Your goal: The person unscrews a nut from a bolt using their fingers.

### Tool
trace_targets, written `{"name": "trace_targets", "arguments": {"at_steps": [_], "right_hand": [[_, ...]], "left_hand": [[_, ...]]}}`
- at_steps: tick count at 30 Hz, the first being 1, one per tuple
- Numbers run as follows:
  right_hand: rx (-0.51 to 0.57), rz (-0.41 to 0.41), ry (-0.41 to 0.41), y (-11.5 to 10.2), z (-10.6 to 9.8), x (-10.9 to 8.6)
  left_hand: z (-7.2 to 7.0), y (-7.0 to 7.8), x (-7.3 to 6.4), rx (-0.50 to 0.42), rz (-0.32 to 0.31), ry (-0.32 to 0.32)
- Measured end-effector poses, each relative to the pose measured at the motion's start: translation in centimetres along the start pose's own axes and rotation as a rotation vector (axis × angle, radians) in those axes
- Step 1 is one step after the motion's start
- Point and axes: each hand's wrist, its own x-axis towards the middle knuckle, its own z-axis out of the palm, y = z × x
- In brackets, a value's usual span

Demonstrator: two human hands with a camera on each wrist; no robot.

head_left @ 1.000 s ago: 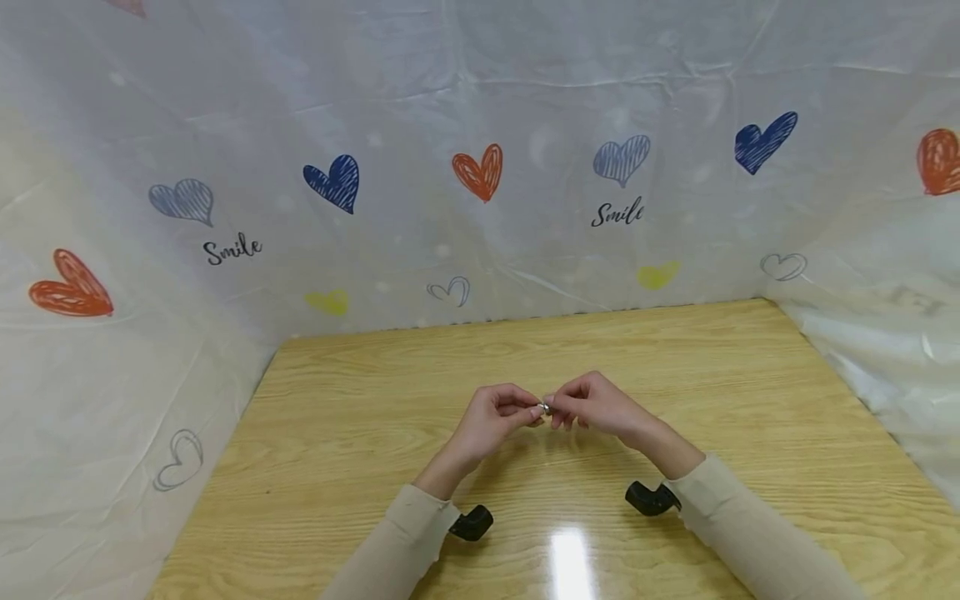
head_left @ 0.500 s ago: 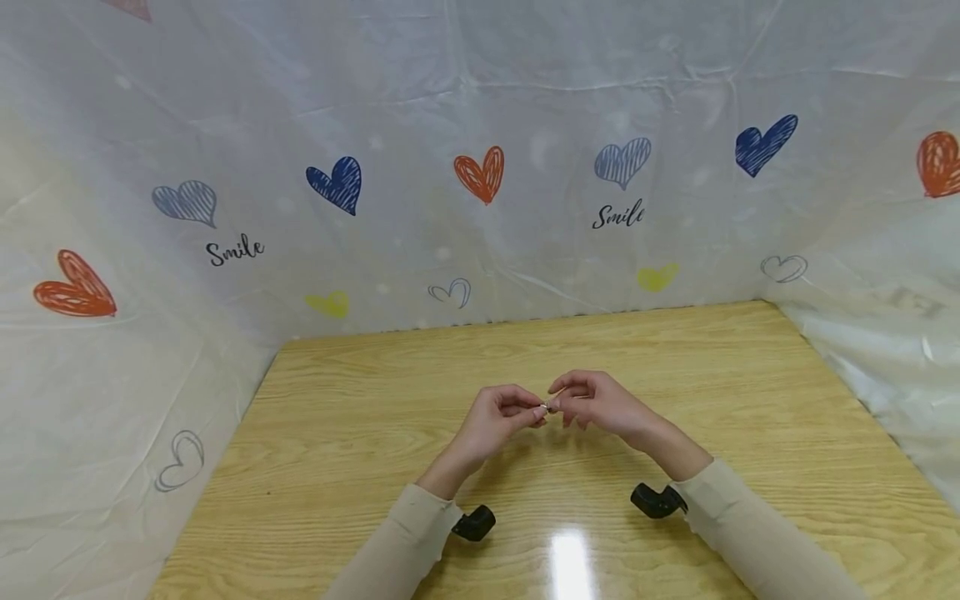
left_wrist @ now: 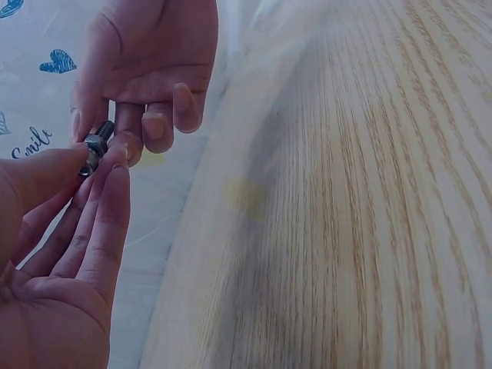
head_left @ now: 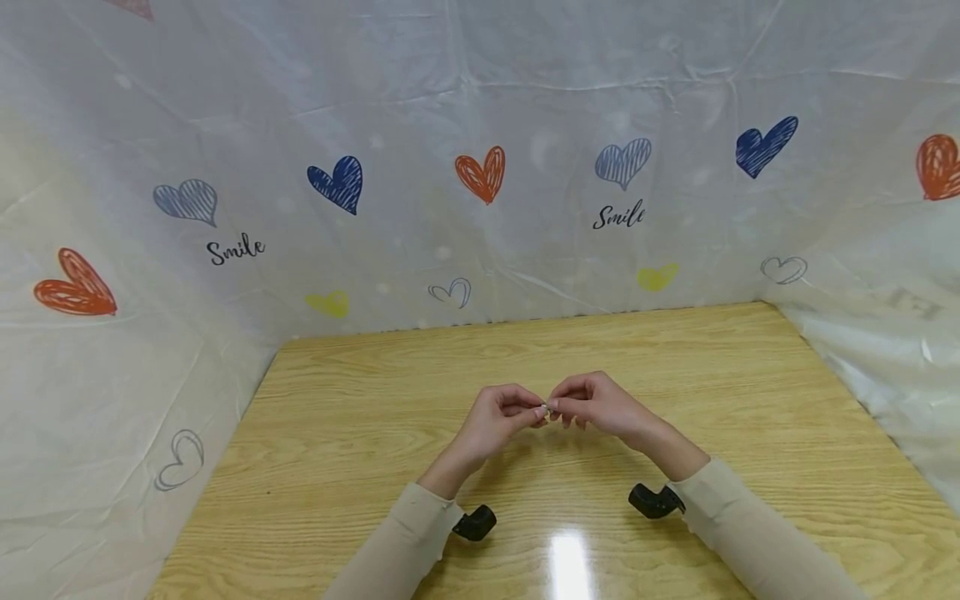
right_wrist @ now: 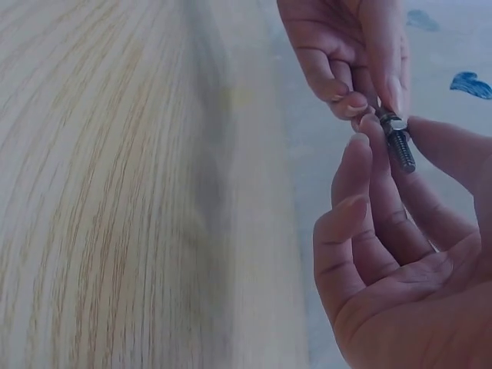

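Observation:
A small metal bolt (right_wrist: 403, 157) with a nut (right_wrist: 398, 125) on its thread is held between my two hands, above the table. In the head view it is a tiny grey spot. My left hand (head_left: 495, 422) pinches the bolt's head end between thumb and fingertips; the left wrist view shows that end of the bolt (left_wrist: 86, 167). Opposite, my right hand (head_left: 603, 406) has its thumb and index finger at the nut, pinching it. The threaded tip sticks out toward the right palm. Fingertips hide part of the head and nut.
A wood-grain table (head_left: 360, 400) lies beneath both hands. White sheeting (head_left: 525, 100) printed with hearts and "Smile" stands at the back and both sides. A black wrist device sits under each cuff, left device (head_left: 475, 523) and right device (head_left: 654, 501).
My right fingers spread a little off the nut half a second ago, and now they have closed back on it. The left hand has stayed nearly still with the bolt.

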Motion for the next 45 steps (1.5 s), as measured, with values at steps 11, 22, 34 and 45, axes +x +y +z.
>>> {"name": "trace_targets", "arguments": {"at_steps": [11, 22, 34, 45], "right_hand": [[0.03, 0.008, 0.0, -0.48, -0.27, -0.44], [-0.034, 0.07, -0.014, 0.18, -0.08, 0.11], [0.004, 0.018, -0.034, -0.23, -0.04, -0.09], [0.013, 0.021, -0.035, -0.19, -0.19, -0.41]], "left_hand": [[-0.01, -0.17, 0.06, -0.016, -0.011, 0.008], [0.01, 0.05, -0.1, -0.016, -0.003, -0.002], [0.09, 0.33, -0.27, -0.003, -0.01, 0.012], [0.11, 0.23, -0.22, -0.022, -0.003, 0.011]]}}
